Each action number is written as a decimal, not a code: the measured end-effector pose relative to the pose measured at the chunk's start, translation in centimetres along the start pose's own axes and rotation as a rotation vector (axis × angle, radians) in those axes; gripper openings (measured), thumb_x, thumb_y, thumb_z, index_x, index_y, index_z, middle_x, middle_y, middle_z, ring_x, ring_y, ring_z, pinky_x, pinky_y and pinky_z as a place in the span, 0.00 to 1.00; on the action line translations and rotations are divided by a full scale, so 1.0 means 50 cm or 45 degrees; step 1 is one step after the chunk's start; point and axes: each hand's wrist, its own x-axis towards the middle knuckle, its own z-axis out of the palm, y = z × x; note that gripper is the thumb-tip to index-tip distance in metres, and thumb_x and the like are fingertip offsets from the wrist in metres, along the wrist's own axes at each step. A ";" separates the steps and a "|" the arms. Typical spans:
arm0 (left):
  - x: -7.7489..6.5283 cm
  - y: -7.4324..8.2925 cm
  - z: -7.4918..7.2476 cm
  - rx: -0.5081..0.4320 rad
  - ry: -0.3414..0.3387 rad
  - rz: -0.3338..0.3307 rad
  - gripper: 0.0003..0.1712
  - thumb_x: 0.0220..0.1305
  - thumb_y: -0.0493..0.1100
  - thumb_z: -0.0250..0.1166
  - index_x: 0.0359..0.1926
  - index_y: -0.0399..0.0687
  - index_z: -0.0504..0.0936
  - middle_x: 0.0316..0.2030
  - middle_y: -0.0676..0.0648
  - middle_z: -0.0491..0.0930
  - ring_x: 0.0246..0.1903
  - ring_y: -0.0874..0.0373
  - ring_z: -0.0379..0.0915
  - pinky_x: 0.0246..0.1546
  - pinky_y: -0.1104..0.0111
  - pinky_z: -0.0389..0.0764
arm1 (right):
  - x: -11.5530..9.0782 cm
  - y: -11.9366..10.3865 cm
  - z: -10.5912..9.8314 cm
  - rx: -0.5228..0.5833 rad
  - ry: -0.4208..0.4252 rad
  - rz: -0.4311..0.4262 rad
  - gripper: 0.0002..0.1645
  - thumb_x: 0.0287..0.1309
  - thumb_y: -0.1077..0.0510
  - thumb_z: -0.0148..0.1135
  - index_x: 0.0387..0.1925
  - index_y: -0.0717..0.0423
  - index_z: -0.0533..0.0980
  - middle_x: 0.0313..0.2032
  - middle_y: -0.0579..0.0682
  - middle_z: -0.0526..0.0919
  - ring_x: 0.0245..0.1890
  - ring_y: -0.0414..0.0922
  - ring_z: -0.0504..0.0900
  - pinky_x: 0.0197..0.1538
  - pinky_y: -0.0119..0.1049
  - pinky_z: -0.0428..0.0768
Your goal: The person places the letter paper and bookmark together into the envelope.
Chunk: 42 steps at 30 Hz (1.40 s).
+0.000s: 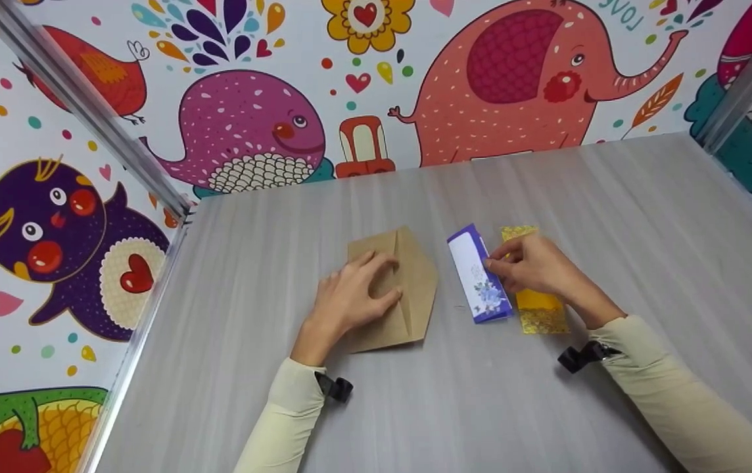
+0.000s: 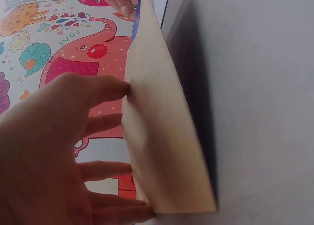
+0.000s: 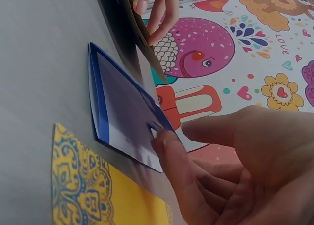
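Observation:
A brown kraft paper envelope (image 1: 421,282) lies flat on the table, its pointed flap to the right. My left hand (image 1: 346,292) rests on it with fingers spread, fingertips touching the paper in the left wrist view. Right of the envelope is a folded greeting card (image 1: 465,259), white with a purple-blue border and blue flowers. The thumb and index finger of my right hand (image 1: 537,263) pinch the card's right edge; in the right wrist view the card (image 3: 127,112) stands slightly parted at its fold. Partly hidden under the right hand is a yellow patterned paper piece (image 1: 543,320).
The grey wood-grain table (image 1: 251,263) runs back to a wall (image 1: 363,98) printed with cartoon animals. A metal frame post (image 1: 106,125) stands at the left, another (image 1: 744,85) at the right. Black wrist cameras (image 1: 336,387) sit on both sleeves.

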 end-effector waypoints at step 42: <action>-0.002 0.000 0.005 0.043 -0.019 -0.022 0.29 0.61 0.68 0.61 0.63 0.75 0.74 0.71 0.50 0.70 0.61 0.46 0.77 0.52 0.42 0.77 | -0.020 -0.061 0.048 0.367 -0.016 -0.193 0.19 0.61 0.50 0.70 0.50 0.55 0.81 0.36 0.54 0.89 0.30 0.50 0.87 0.39 0.44 0.87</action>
